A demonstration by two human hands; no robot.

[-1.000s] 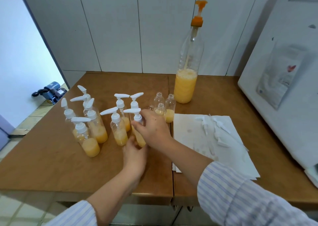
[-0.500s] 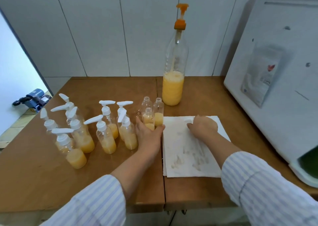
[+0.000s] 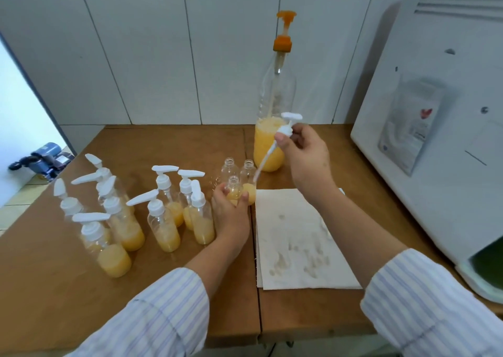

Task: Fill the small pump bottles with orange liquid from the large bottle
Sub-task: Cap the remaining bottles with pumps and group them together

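While the paper towel (image 3: 299,237) is lying bare just under the right forearm, the near hand is doing the steadying: the left hand (image 3: 230,215) is wrapping its fingers round the open small bottle (image 3: 234,190), which is standing on the table (image 3: 54,288) partly filled with orange liquid. Half a second ago that hand was only arriving there, and the right one was down on the towel picking something up. Now the right hand (image 3: 304,152) is lifting above and beyond the left, pinching a white pump top (image 3: 287,128) by its collar, dip tube slanting down toward the bottle's neck. My read: capping is coming next, so this bottle is counted as filled. Left of the left hand, the capped pump bottles (image 3: 163,220) are clustering, all holding orange. Just beyond its fingertips, two more uncapped bottles (image 3: 239,170) are waiting. Farthest, behind the right hand, the large bottle (image 3: 272,139) is standing roughly a third full.
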